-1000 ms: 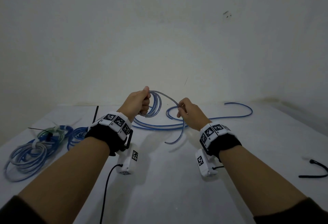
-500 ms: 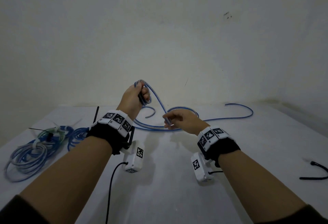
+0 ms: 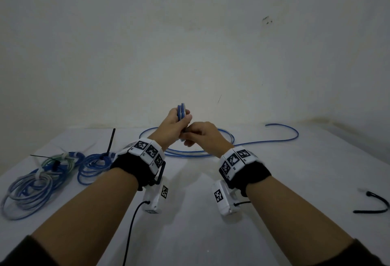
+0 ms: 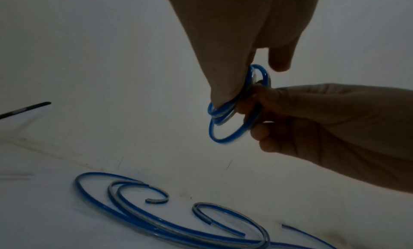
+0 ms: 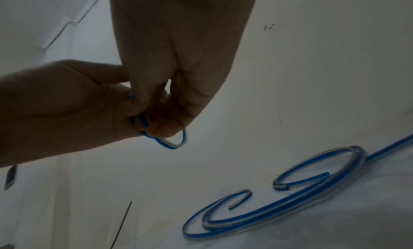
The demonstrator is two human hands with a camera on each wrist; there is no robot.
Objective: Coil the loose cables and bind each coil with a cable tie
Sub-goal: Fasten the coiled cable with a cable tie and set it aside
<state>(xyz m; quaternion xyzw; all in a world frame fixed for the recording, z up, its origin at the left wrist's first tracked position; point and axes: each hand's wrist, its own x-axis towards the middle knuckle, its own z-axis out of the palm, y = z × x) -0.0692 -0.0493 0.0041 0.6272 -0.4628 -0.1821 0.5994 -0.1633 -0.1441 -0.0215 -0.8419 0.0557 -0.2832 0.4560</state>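
A small coil of blue cable is held upright above the white table, edge-on in the head view. My left hand grips its stacked loops. My right hand meets it from the right and pinches a cable strand against the coil. More loose blue cable lies on the table beneath and beyond both hands, trailing to the right. A black cable tie lies at the right edge.
Bound blue and grey coils sit on the table at the left, tie tails sticking out. A black tie stands up from one of them. A black cord hangs from my left wrist camera. A pale wall rises behind the table.
My left hand lifted the coil and turned it edge-on. My right hand rose from the table and closed in until it touches the left hand at the coil.
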